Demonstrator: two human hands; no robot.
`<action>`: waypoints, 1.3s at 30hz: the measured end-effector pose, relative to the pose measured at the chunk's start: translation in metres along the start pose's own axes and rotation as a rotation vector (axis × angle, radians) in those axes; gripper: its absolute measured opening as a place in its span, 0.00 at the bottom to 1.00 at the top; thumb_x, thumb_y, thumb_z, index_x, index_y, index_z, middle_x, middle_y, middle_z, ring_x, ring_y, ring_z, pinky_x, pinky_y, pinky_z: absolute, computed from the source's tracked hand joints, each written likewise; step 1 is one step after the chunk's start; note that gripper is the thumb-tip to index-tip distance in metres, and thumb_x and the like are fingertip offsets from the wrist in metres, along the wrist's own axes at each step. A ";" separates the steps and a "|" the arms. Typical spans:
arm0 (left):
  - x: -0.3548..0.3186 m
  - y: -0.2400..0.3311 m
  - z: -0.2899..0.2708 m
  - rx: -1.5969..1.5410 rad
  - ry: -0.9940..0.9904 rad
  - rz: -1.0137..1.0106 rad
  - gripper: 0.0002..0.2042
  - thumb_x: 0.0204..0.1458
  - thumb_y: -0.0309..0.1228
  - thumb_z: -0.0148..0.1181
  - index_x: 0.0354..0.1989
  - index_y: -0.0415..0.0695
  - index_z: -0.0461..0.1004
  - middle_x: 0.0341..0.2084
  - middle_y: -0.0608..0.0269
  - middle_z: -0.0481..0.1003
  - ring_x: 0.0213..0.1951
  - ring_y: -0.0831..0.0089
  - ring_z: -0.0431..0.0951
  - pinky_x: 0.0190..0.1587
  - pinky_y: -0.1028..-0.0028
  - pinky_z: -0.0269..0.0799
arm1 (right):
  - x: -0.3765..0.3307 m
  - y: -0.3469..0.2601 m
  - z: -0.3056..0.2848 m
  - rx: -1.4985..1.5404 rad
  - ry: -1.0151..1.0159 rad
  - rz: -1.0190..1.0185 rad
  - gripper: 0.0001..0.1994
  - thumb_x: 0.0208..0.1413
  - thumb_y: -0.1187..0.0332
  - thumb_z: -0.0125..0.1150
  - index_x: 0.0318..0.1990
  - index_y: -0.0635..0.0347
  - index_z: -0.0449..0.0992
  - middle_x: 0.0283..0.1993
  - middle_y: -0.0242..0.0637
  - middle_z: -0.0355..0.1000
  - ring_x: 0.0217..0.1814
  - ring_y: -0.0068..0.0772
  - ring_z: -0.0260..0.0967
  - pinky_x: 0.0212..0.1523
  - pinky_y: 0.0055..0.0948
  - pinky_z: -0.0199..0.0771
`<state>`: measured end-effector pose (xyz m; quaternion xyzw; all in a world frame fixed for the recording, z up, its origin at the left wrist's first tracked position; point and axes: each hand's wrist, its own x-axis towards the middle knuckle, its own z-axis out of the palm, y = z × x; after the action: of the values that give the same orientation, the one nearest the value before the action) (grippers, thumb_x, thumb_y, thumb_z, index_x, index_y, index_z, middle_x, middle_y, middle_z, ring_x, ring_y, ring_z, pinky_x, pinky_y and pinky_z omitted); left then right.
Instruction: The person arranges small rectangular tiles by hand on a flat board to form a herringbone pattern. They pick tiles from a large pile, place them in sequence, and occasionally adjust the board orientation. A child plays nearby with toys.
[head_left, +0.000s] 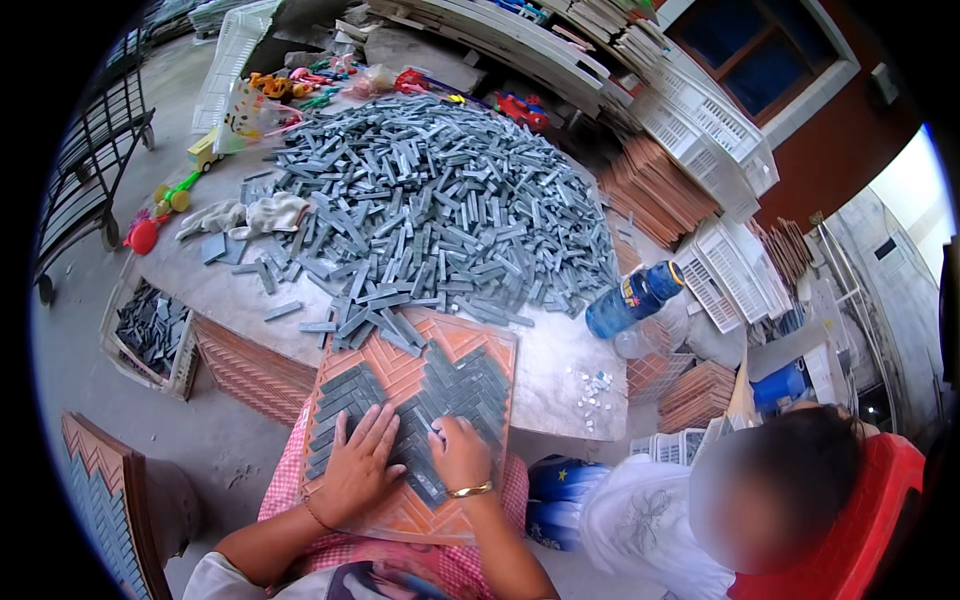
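Orange herringbone tray (463, 334), part-filled, near side of the bench (563, 388).
You had dark grey strips (465, 385) seated across its middle; channels remained bare toward the far and near ends. Your left hand (365, 460) lay spread on the tray; your right hand (462, 458) curled over the strips, any grip hidden. Loose pieces (450, 180) heaped the bench; crates (740, 265) stood right.
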<state>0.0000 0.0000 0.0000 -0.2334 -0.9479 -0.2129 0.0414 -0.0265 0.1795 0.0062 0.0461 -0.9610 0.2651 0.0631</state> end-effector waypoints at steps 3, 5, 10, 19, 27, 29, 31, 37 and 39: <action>-0.004 -0.001 -0.002 -0.011 -0.050 -0.019 0.37 0.42 0.44 0.59 0.60 0.38 0.55 0.62 0.55 0.54 0.64 0.62 0.51 0.62 0.46 0.38 | 0.000 -0.012 0.012 0.000 0.108 0.004 0.05 0.43 0.71 0.58 0.27 0.56 0.68 0.27 0.39 0.68 0.29 0.48 0.68 0.28 0.42 0.67; -0.003 -0.001 -0.006 0.001 -0.080 -0.035 0.37 0.42 0.43 0.59 0.60 0.38 0.55 0.62 0.55 0.54 0.64 0.62 0.51 0.62 0.46 0.38 | 0.002 -0.016 0.018 0.028 0.125 0.031 0.04 0.43 0.72 0.57 0.26 0.56 0.67 0.26 0.39 0.67 0.29 0.49 0.67 0.27 0.44 0.67; 0.015 0.023 0.002 -0.158 -0.094 0.003 0.39 0.38 0.39 0.64 0.60 0.38 0.54 0.60 0.50 0.56 0.63 0.56 0.53 0.61 0.44 0.41 | -0.008 0.015 0.013 -0.005 -0.049 0.017 0.08 0.55 0.66 0.45 0.30 0.58 0.69 0.29 0.48 0.68 0.32 0.51 0.68 0.32 0.47 0.67; 0.036 0.022 0.017 -0.134 -0.103 0.108 0.35 0.40 0.37 0.57 0.57 0.32 0.56 0.59 0.44 0.55 0.62 0.50 0.52 0.65 0.49 0.35 | -0.013 0.023 0.031 0.350 0.190 0.027 0.07 0.52 0.74 0.51 0.39 0.63 0.70 0.38 0.46 0.67 0.41 0.51 0.66 0.40 0.39 0.68; 0.031 0.018 0.011 -0.044 -0.001 0.188 0.33 0.42 0.35 0.53 0.57 0.31 0.55 0.58 0.42 0.56 0.62 0.48 0.52 0.65 0.50 0.37 | -0.024 0.019 0.042 0.445 0.229 -0.059 0.07 0.53 0.73 0.51 0.39 0.64 0.69 0.42 0.46 0.66 0.45 0.51 0.65 0.44 0.37 0.68; 0.030 0.017 0.011 -0.029 0.002 0.203 0.32 0.45 0.37 0.51 0.57 0.31 0.55 0.59 0.42 0.56 0.62 0.48 0.52 0.65 0.50 0.37 | -0.024 0.021 0.045 0.460 0.214 -0.064 0.07 0.52 0.74 0.51 0.38 0.64 0.68 0.41 0.46 0.65 0.44 0.51 0.65 0.43 0.37 0.68; 0.031 0.021 0.008 -0.023 -0.026 0.191 0.32 0.47 0.40 0.49 0.58 0.31 0.55 0.59 0.42 0.56 0.62 0.49 0.52 0.65 0.50 0.37 | -0.022 0.022 0.042 0.467 0.200 -0.048 0.06 0.51 0.74 0.52 0.37 0.64 0.68 0.40 0.45 0.65 0.43 0.51 0.65 0.42 0.37 0.67; 0.031 0.013 0.019 0.006 -0.030 0.169 0.32 0.47 0.40 0.49 0.59 0.32 0.54 0.59 0.42 0.55 0.63 0.50 0.51 0.65 0.51 0.36 | -0.022 0.019 0.037 0.445 0.195 -0.054 0.06 0.50 0.74 0.52 0.37 0.64 0.68 0.40 0.45 0.65 0.43 0.50 0.65 0.41 0.37 0.68; 0.030 0.013 0.019 0.006 -0.032 0.164 0.32 0.47 0.38 0.49 0.59 0.32 0.54 0.59 0.43 0.55 0.63 0.50 0.51 0.65 0.51 0.35 | -0.022 0.019 0.041 0.438 0.212 -0.064 0.07 0.50 0.75 0.52 0.37 0.64 0.68 0.41 0.45 0.65 0.44 0.50 0.65 0.42 0.37 0.68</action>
<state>-0.0205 0.0313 -0.0064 -0.3135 -0.9267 -0.2023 0.0440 -0.0109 0.1758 -0.0413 0.0611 -0.8666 0.4685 0.1603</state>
